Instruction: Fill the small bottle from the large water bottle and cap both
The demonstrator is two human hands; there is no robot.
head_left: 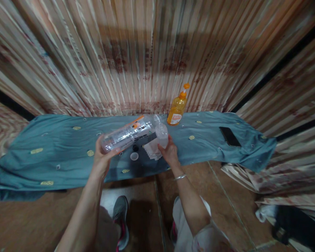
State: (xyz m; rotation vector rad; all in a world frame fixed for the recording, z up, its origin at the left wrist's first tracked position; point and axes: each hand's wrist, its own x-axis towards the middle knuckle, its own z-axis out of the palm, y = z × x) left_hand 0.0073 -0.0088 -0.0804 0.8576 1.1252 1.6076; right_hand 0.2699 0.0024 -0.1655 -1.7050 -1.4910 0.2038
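Left hand [103,158] fingers wrapped round the base of a clear plastic bottle [128,134], tipped nearly flat with its mouth toward a small clear cup [162,134]; right hand [169,152] fingers closed on that cup, held upright just above a white cloth [151,149]. Both are held over a teal cloth [68,147] on the low surface, with a white cap [134,156] and a black cap [135,148] lying below the bottle. Farther out: orange-capped bottle [177,106] standing at the back, dark phone [230,136] lying to the right.
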